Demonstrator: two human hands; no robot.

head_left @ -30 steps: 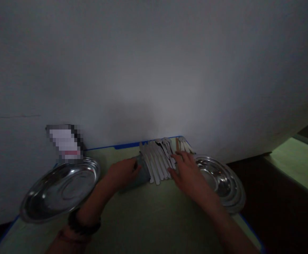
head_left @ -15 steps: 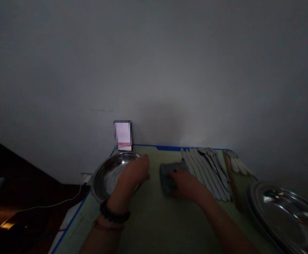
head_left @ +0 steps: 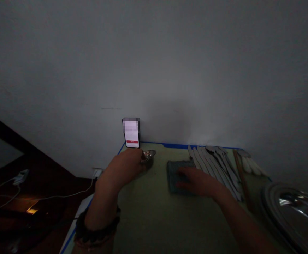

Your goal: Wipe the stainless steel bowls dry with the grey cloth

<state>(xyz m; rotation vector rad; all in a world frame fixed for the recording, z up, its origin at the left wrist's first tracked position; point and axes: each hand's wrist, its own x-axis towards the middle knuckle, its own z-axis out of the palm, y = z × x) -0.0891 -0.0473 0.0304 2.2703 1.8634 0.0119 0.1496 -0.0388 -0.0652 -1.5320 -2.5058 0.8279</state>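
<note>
My left hand (head_left: 123, 167) is closed on a shallow metal bowl (head_left: 149, 154) near the back left of the table. Only a narrow shiny part of the bowl shows past my fingers, and it looks tilted; the rest is hidden behind my hand and wrist. Over a folded grey-green cloth (head_left: 172, 178) in the middle lies my right hand (head_left: 192, 180), slightly blurred, its fingers stretched out and thumb apart. Beside the cloth, to the right, several metal knives (head_left: 209, 164) lie in a row with some spoons or forks (head_left: 224, 158).
A lit phone (head_left: 131, 134) leans on the wall at the back. Wooden chopsticks (head_left: 241, 173) and several white-handled utensils (head_left: 252, 165) lie farther right. Large metal plates (head_left: 297, 215) sit at the right edge. A white cable (head_left: 64, 195) hangs left of the table.
The bowl, seen face-up and round before, now shows only a narrow tilted part beyond my left hand. My right fingers have spread out flatter over the cloth. The view has shifted slightly left.
</note>
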